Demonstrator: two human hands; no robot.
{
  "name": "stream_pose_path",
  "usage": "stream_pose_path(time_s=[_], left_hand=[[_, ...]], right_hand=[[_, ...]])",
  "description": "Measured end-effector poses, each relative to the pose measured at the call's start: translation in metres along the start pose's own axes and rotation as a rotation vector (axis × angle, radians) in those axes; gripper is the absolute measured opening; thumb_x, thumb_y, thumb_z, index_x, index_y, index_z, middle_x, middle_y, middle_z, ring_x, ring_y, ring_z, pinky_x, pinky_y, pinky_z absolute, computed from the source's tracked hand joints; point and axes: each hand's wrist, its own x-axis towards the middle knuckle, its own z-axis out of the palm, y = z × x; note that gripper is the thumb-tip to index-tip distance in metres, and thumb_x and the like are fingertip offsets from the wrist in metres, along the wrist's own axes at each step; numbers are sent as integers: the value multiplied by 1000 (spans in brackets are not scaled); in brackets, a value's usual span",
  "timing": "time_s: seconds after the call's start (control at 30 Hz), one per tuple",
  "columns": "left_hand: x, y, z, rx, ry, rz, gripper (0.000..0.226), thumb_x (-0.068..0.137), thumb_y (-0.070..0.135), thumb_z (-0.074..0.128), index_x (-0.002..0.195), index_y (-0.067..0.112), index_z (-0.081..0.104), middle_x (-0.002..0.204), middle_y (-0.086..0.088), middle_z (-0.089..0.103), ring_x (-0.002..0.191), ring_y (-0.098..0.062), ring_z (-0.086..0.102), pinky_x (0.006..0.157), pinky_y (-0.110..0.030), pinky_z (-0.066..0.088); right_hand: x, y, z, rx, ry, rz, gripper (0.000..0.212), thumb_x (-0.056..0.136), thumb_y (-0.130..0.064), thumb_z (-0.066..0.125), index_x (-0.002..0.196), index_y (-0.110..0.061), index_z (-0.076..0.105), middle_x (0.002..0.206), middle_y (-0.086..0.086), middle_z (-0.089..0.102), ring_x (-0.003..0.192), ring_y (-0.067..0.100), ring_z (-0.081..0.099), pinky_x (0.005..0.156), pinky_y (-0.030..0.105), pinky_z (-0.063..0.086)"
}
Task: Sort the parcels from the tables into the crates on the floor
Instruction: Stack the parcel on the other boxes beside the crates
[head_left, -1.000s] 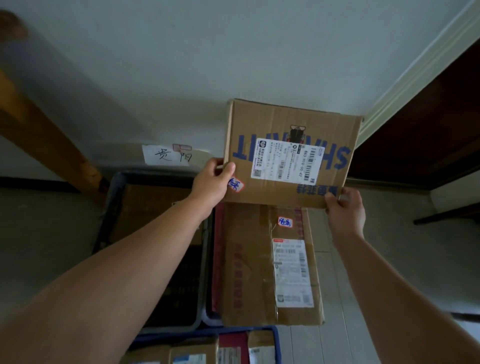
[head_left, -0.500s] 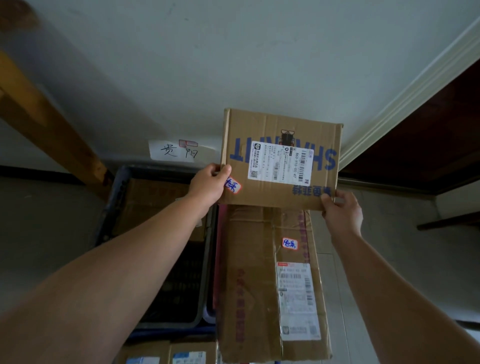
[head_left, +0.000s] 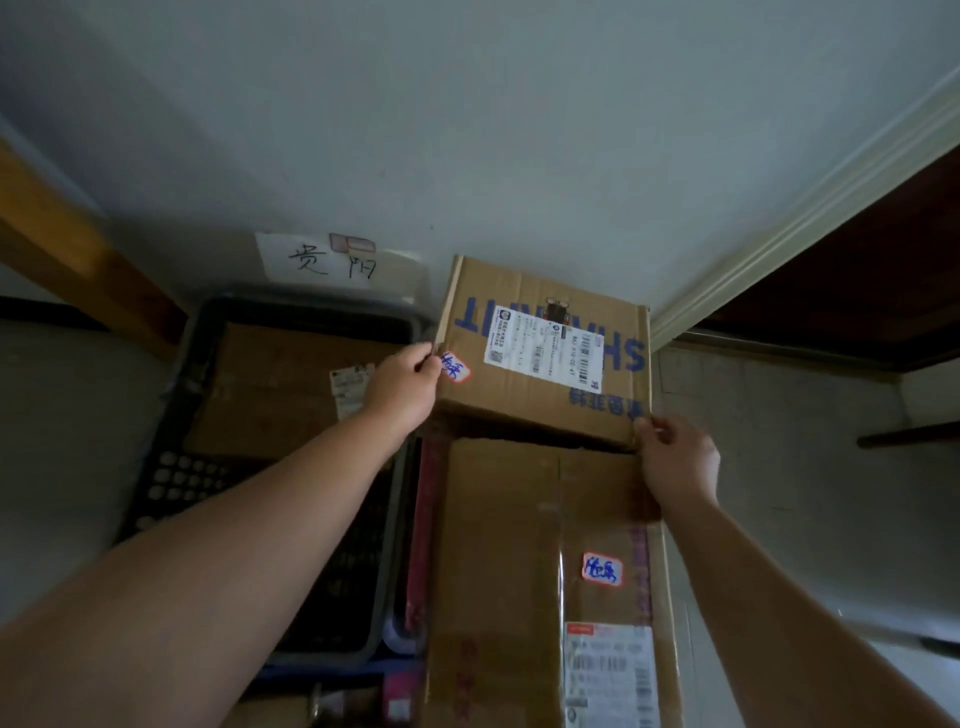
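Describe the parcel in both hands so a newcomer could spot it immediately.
Start at the foot of the wall, beside the door frame: right of the handwritten paper sign is a squarish cardboard box, gripped at its near corners by the left hand and right hand. Unlike the long taped box nearer the camera, it shows blue upside-down lettering around its white shipping label.

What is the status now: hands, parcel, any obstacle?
Left hand and right hand hold the printed box by its corners. Box just beyond the long taped parcel, near the wall. Nothing in the way.
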Motion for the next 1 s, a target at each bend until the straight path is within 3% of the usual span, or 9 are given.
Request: stream_pose_path(time_s=[0.17,0.27,0.33,0.43,0.63,0.73,0.8,0.9,1.0], left_hand=[[29,-3,19,-188,-92,-7,44,101,20,39,145,21,36,147,-2,41,133,-20,39,100,-24,31],[42,-18,28,-260,-84,-1,43,101,20,41,144,20,40,142,-4,48,128,-21,45,107,-29,34],[44,-23,31,-353,-56,34,40,100,17,42,139,18,46,132,-2,55,120,-18,51,101,-31,41],[44,-25,31,-422,-5,77,35,99,12,42,132,15,55,125,-3,60,111,-14,54,90,-23,41],[39,-24,27,-402,59,93,35,100,13,41,132,16,55,127,-3,60,114,-13,53,87,-21,40],[37,-25,29,-370,-16,33,38,101,18,39,138,21,49,134,-2,55,121,-17,50,81,-18,39],[35,-23,32,-326,-44,-19,39,102,22,36,140,24,46,132,-2,55,112,-17,53,81,-21,37],[32,-16,35,-240,-22,-58,38,102,26,35,137,22,48,122,-3,59,94,-16,56,75,-25,40],[27,-9,35,-157,-47,-129,42,100,39,35,131,15,52,126,-10,58,112,-28,54,84,-30,37]], right_hand=[[28,-1,13,164,14,108,25,94,-17,51,114,-22,66,92,1,62,73,13,58,62,25,46],[51,-11,20,143,-34,47,24,94,-15,49,97,-33,65,89,-1,66,75,17,61,68,31,53],[61,-15,23,144,-40,23,23,92,-15,50,94,-32,64,91,0,67,81,19,64,69,33,55],[64,-14,25,185,-31,18,21,93,-15,53,108,-24,66,86,-6,62,77,12,59,62,23,45],[60,-11,26,251,52,-12,24,93,-17,55,114,-17,67,98,-3,63,89,13,59,81,28,47],[57,-6,27,237,-15,-5,23,92,-15,56,112,-20,67,98,-1,67,82,14,62,71,27,50],[55,-2,27,234,-79,32,23,92,-15,56,111,-24,65,97,-1,67,80,13,63,65,26,50],[54,0,26,229,-184,81,29,94,-21,53,122,-26,61,110,1,67,95,20,65,84,38,54],[50,1,25,228,-248,75,31,98,-25,45,127,-27,54,117,3,62,102,24,61,90,42,51]])
